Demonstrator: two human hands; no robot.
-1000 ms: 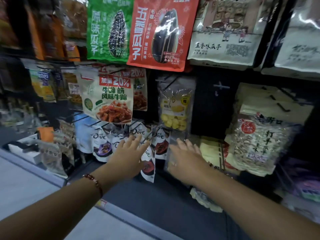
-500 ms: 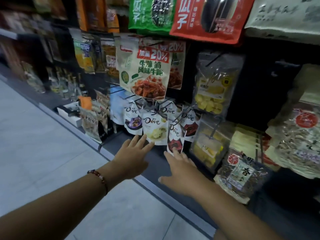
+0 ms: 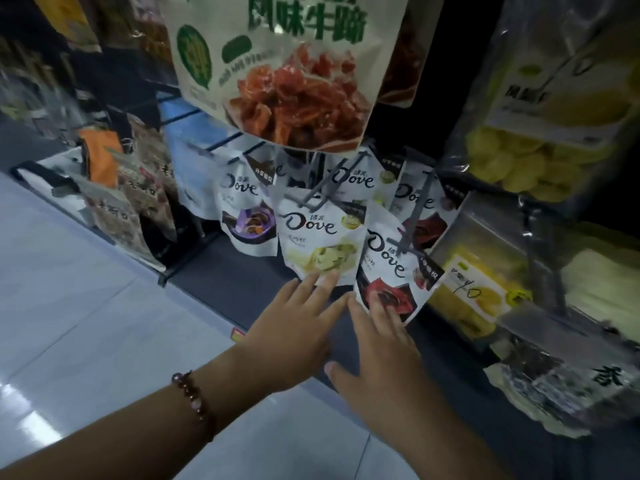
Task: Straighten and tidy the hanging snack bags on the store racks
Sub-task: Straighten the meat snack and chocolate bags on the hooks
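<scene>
Dove bags hang on low rack hooks: yellow bag (image 3: 320, 237) front centre, red bag (image 3: 393, 271) tilted beside it. Left hand (image 3: 294, 337) fingers straight, slightly spread, tips touching yellow bag bottom. Right hand (image 3: 381, 344) fingers straight, flat on red bag's lower corner. Beaded bracelet (image 3: 194, 400) on left wrist. Big meat-snack bag (image 3: 294, 64) above.

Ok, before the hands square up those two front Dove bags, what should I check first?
1. Left hand on the yellow Dove bag: fingertips at its bottom edge, ok.
2. Right hand on the red Dove bag: fingers flat on it, ok.
3. Red bag hanging straight: tilted, not ok.
4. Both bags seated on their hooks: cannot tell.
5. Big beef snack bag above clear of the hands: ok.
</scene>
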